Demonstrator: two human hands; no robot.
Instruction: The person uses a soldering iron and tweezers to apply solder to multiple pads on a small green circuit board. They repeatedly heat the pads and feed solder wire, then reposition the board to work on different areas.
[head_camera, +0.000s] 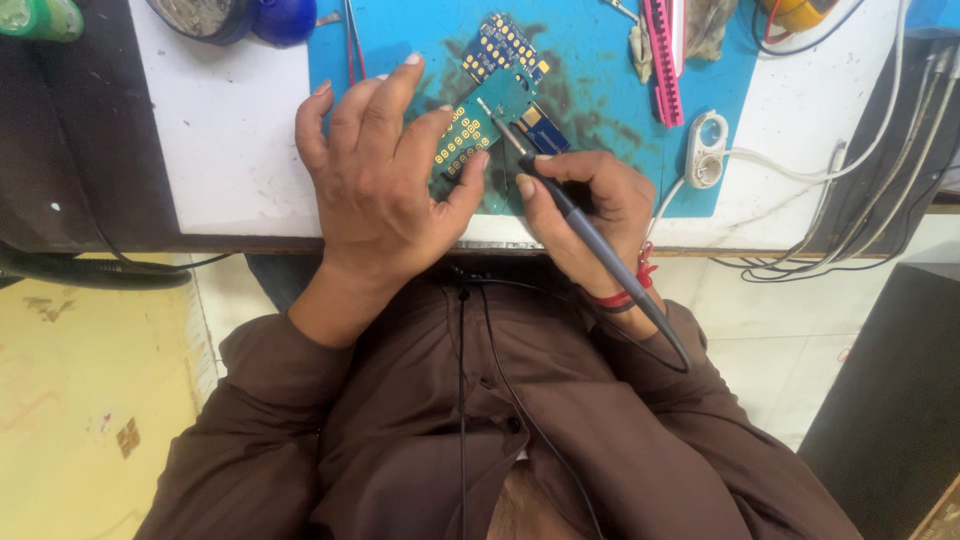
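White bench, blue mat (600, 90) stained dark in the middle — I see a green bottle (40, 18) at the far corner and a pink comb-like strip (662, 60) upright on the mat. Left hand (385, 185) pins the teal board (480, 125), gold pads showing; right hand (585, 205) pinches a grey iron (590, 235) — tip touching the board.
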